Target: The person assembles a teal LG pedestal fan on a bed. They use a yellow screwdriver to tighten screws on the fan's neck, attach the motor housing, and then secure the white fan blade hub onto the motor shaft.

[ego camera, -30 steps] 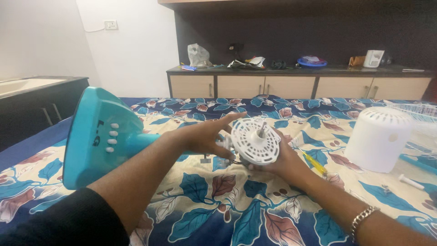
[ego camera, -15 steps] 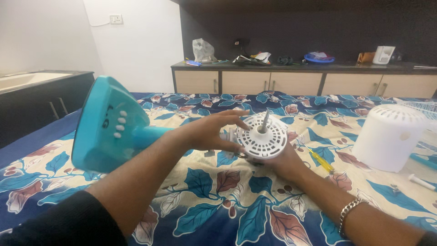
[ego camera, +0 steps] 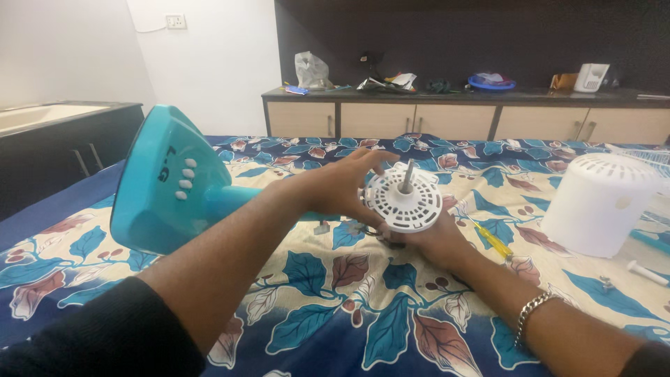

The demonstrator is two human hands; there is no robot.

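White vented cylindrical cover [ego camera: 599, 202] at right edge. Yellow-handled screwdriver [ego camera: 493, 241] right of centre. Floral bedsheet [ego camera: 335, 300] across lower frame. Drawer cabinet [ego camera: 419, 120] along upper centre.

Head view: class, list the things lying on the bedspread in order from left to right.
Turquoise fan base → white vented motor disc → yellow-handled screwdriver → white domed motor cover → small white peg.

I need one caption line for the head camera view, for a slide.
Left hand and right hand hold a white vented fan motor housing on a teal fan stand lying across a floral bedsheet.
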